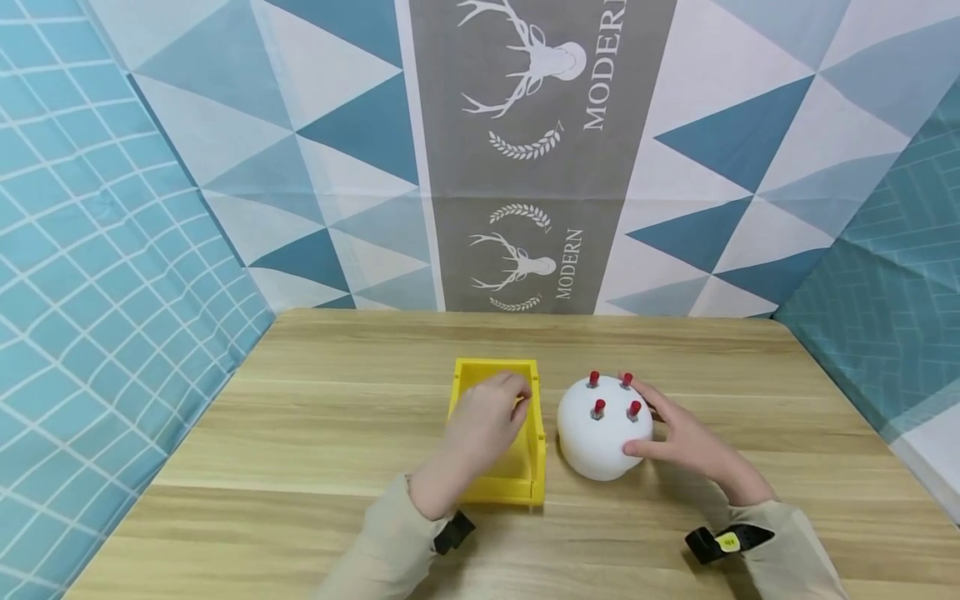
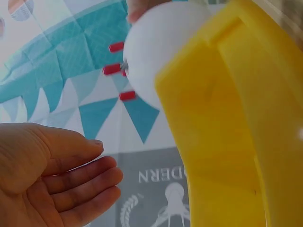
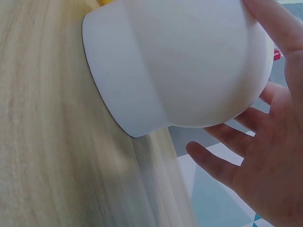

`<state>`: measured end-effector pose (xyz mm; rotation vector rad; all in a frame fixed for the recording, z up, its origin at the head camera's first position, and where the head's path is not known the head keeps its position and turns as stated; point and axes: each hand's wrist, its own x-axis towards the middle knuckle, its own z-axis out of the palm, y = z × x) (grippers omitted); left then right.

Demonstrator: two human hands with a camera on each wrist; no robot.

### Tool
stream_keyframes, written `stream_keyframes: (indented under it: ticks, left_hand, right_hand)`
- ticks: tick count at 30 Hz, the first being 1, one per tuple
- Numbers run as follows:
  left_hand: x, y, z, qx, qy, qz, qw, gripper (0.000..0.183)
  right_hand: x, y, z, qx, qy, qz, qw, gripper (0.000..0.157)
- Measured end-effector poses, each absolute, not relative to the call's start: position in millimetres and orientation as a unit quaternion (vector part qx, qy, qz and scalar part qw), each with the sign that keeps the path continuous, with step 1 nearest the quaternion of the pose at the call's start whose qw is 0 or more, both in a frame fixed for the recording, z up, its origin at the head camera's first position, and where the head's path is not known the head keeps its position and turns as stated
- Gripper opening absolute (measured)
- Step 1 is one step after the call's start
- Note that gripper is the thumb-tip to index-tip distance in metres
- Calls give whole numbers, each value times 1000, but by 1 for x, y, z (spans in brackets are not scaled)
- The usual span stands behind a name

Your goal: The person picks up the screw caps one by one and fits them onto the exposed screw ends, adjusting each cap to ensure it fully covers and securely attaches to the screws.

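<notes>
A white, rounded body (image 1: pixel 596 446) stands on the table, with several red-capped metal pegs (image 1: pixel 598 408) sticking up from its top. In the right wrist view its lower part is a narrower, straight-sided base (image 3: pixel 113 71). My right hand (image 1: pixel 686 442) holds its right side, the thumb in front and the fingers spread around the back. To its left is an open yellow box (image 1: pixel 498 492). Over that box hovers my left hand (image 1: pixel 487 417), fingers loosely bent; the left wrist view shows nothing between them. Part of the box's inside is hidden by this hand.
The wooden table (image 1: pixel 300 417) extends around both things. A patterned cloth (image 1: pixel 345 167) with triangles and deer heads hangs behind it. Blue tiled-pattern cloth (image 1: pixel 97 250) lines the left side, and teal cloth (image 1: pixel 885 275) the right.
</notes>
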<state>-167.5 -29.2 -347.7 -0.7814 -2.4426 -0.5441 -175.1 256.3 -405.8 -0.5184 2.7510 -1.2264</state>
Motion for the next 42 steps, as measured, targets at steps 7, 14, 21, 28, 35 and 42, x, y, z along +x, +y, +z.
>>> stream_keyframes:
  ticks: [7, 14, 21, 28, 35, 42]
  left_hand:
    - [-170, -53, -350, -260, -912, -196, 251, 3]
    - [-175, -69, -354, -245, -915, -189, 257, 4]
    - [-177, -82, -357, -221, -922, -194, 252, 3]
    - [-182, -93, -360, -198, -927, -197, 250, 3]
    - [-188, -103, -366, -188, -928, -191, 260, 4]
    - [-195, -113, -370, -174, -927, -192, 272, 3]
  right_hand:
    - [-174, 258, -406, -170, 902, -396, 34, 86]
    - [-172, 260, -405, -172, 900, -399, 36, 85]
    - [-171, 262, -405, -179, 899, -398, 40, 85]
    - [-171, 264, -405, -191, 897, -397, 27, 79]
    - [-170, 271, -403, -209, 891, -402, 12, 68]
    - [-170, 274, -398, -244, 882, -403, -13, 58]
